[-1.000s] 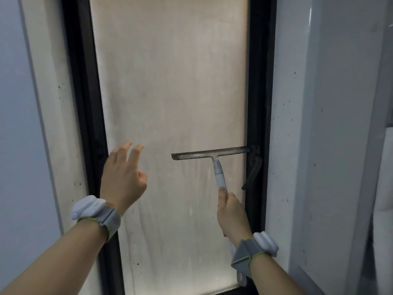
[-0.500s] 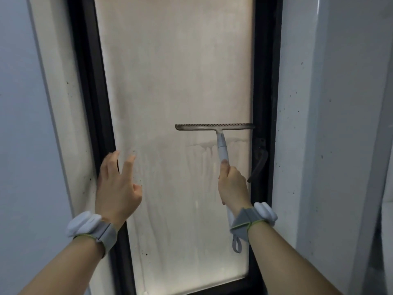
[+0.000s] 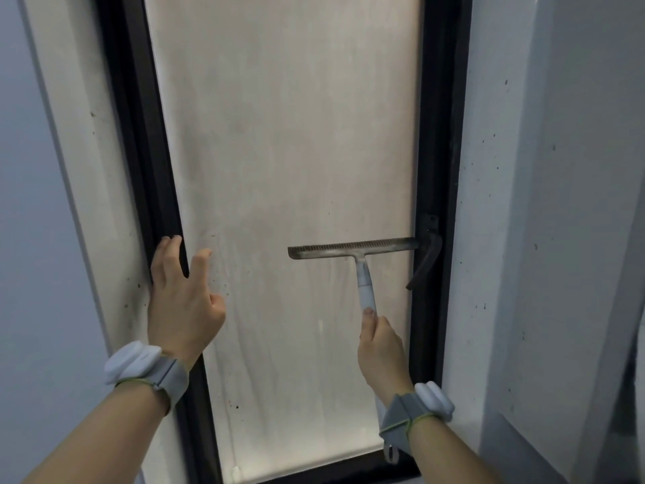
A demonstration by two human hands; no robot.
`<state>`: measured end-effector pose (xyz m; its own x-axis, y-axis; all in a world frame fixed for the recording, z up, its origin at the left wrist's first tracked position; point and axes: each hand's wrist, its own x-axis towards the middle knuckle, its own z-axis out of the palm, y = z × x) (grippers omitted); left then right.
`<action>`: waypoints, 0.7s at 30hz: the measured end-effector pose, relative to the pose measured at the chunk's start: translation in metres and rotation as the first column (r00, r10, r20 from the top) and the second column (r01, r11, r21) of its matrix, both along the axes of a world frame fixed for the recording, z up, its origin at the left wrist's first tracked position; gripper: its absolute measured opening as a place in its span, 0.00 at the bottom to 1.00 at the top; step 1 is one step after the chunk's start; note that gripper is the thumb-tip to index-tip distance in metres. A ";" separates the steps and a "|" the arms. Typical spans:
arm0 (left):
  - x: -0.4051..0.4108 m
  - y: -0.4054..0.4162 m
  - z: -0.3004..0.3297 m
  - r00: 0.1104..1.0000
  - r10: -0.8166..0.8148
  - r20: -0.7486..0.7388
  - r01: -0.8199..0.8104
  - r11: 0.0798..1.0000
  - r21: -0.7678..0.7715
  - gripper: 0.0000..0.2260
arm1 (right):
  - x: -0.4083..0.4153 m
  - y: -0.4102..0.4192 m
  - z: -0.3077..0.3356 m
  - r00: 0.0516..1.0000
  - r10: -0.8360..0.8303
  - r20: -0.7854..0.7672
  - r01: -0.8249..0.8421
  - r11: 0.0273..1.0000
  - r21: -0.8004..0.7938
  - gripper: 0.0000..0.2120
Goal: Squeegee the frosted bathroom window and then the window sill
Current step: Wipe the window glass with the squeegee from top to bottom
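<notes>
Head: squeegee [image 3: 352, 248] blade above right hand [image 3: 380, 347] grip.

The right hand [image 3: 380, 347] hides most of the squeegee [image 3: 352, 248] handle.

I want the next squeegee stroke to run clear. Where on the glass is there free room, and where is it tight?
Free: the whole pane above the squeegee blade, and the strip between the left hand and the squeegee handle. Tight: the blade's right end sits against the black frame beside the window latch; left-hand fingers overlap the left frame.
</notes>
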<state>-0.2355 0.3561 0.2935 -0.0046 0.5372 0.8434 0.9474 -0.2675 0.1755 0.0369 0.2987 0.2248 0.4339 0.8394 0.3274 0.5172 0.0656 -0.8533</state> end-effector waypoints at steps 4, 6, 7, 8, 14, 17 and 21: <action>-0.002 -0.003 0.004 1.000 -0.010 -0.013 0.010 1.000 -0.004 0.30 | 0.001 -0.012 -0.005 1.000 0.013 -0.013 -0.014 0.999 -0.044 0.26; -0.002 -0.007 0.005 1.000 -0.018 0.014 0.018 1.000 -0.008 0.30 | 0.002 -0.016 -0.002 1.000 0.006 0.008 -0.006 0.999 -0.037 0.25; -0.002 -0.009 0.005 1.000 -0.018 0.019 0.018 1.000 -0.002 0.30 | 0.001 -0.017 0.000 1.000 0.003 0.016 -0.002 1.000 -0.028 0.25; -0.003 -0.009 0.003 1.000 -0.013 0.013 0.013 1.000 0.004 0.30 | 0.000 -0.019 0.001 1.000 -0.001 0.020 0.002 1.000 -0.020 0.25; -0.015 -0.014 -0.003 0.999 0.007 0.038 -0.004 0.997 -0.072 0.30 | -0.019 -0.016 0.046 0.993 0.013 0.119 -0.019 0.999 0.046 0.25; -0.018 -0.015 0.000 1.000 0.006 0.029 -0.004 0.998 -0.066 0.30 | -0.029 -0.004 0.083 0.984 0.028 0.174 -0.047 0.993 0.106 0.25; -0.017 -0.017 0.001 0.999 0.019 0.034 -0.016 0.996 -0.085 0.30 | -0.047 0.007 0.126 0.985 0.058 0.161 -0.085 0.982 0.171 0.26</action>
<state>-0.2526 0.3388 0.2946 -0.0431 0.6060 0.7943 0.9446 -0.2342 0.2299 -0.0102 0.3060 0.3506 0.3073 0.7890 0.5320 0.6305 0.2499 -0.7348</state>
